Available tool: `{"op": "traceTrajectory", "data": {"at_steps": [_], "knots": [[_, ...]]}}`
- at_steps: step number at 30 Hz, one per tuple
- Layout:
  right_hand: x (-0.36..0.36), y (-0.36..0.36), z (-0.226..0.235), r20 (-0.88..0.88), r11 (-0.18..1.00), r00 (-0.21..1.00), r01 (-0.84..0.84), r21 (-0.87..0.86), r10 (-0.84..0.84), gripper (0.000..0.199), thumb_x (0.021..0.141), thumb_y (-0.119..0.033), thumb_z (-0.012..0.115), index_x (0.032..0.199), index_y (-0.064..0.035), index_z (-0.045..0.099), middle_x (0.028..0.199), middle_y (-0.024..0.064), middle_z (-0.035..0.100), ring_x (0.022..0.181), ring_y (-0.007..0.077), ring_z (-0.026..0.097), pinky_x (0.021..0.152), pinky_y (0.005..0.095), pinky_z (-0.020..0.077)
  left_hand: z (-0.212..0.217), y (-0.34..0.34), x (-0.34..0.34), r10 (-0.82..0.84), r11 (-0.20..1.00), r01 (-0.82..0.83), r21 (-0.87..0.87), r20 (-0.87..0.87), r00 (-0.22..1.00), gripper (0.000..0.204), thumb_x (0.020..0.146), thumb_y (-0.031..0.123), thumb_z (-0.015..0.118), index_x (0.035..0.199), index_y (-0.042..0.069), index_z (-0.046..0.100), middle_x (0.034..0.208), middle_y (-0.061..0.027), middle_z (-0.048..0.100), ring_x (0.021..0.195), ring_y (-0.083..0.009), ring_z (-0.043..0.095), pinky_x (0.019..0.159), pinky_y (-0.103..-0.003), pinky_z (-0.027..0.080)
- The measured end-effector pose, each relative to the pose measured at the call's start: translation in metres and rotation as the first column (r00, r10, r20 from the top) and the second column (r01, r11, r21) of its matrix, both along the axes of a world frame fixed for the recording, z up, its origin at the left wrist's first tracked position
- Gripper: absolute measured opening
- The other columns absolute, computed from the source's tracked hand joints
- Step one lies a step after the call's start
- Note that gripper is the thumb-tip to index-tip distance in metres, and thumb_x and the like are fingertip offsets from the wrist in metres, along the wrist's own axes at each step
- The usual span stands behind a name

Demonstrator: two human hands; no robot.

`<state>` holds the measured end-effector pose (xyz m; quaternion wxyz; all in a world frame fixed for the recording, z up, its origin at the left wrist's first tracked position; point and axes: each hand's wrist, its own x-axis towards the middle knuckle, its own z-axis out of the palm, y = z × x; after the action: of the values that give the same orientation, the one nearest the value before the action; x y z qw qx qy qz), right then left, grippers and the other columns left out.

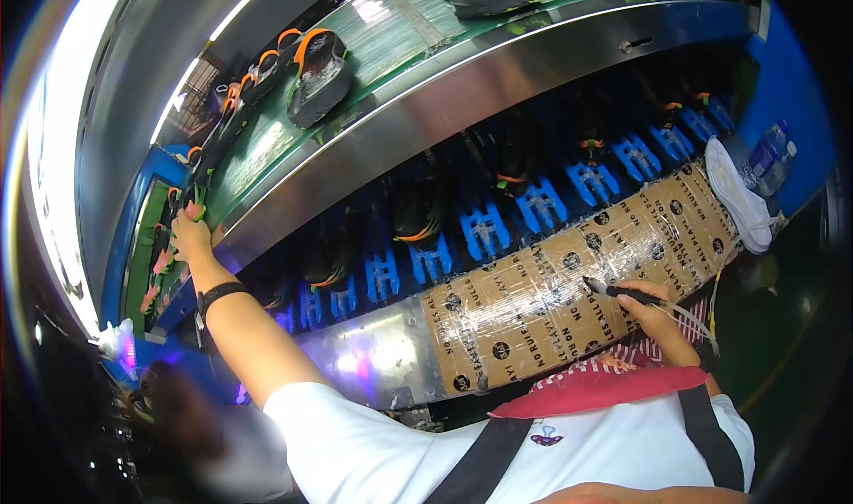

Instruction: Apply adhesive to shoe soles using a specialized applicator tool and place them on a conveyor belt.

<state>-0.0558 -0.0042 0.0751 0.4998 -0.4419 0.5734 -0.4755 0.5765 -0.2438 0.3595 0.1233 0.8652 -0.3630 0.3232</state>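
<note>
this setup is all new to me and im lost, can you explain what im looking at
There is just one picture, from a head-worn fisheye camera looking down, so straight edges bend. No robot here: two bare hands. The left hand reaches to a shoe at the far left; its exact grip is hard to see. The right hand holds a black-handled tool above brown printed cardboard. Dark, orange-trimmed shoes lie on the green surface; below runs a row of blue holders.

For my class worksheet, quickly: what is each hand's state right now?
Left hand: at the green belt's edge; whether open or closed cannot be told.
Right hand: closed, holding a black tool.
</note>
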Motion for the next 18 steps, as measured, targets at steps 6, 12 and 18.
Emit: {"op": "traceTrajectory", "data": {"at_steps": [6, 12, 18], "knots": [[-0.007, -0.005, -0.003, -0.084, 0.999, 0.996, -0.014, -0.039, 0.011, 0.021, 0.074, -0.009, 0.066, 0.093, 0.0014, 0.064, 0.077, 0.0042, 0.063, 0.068, 0.0086, 0.055, 0.061, 0.0225, 0.0441, 0.005, 0.009, -0.018, -0.248, 0.941, 0.26, -0.218, 0.084, 0.965, 0.025, 0.083, 0.02, 0.051, 0.108, 0.017, 0.053, 0.097, -0.0138, 0.062, 0.089, -0.0339, 0.057, 0.078, -0.044, 0.042], [-0.011, -0.007, 0.005, -0.084, 0.988, 0.996, -0.004, -0.156, -0.01, 0.021, 0.076, -0.009, 0.066, 0.093, 0.0028, 0.063, 0.08, 0.0055, 0.063, 0.068, 0.0083, 0.055, 0.062, 0.0216, 0.0441, -0.009, 0.035, -0.083, -0.531, 0.524, 0.638, -0.564, 0.369, 0.763, 0.024, 0.084, 0.01, 0.048, 0.106, 0.004, 0.052, 0.096, -0.0172, 0.061, 0.074, -0.0304, 0.059, 0.065, -0.04, 0.046], [-0.014, -0.004, -0.002, -0.086, 0.996, 0.994, -0.076, -0.045, 0.072, 0.021, 0.076, -0.009, 0.066, 0.094, 0.0022, 0.063, 0.083, 0.0054, 0.063, 0.072, 0.0091, 0.056, 0.065, 0.0226, 0.0441, -0.009, 0.097, -0.172, -0.472, 0.045, 0.713, -0.7, 0.614, 0.632, 0.02, 0.086, 0.004, 0.044, 0.094, -0.002, 0.061, 0.073, -0.0107, 0.063, 0.058, -0.0151, 0.055, 0.055, -0.026, 0.047]]}}
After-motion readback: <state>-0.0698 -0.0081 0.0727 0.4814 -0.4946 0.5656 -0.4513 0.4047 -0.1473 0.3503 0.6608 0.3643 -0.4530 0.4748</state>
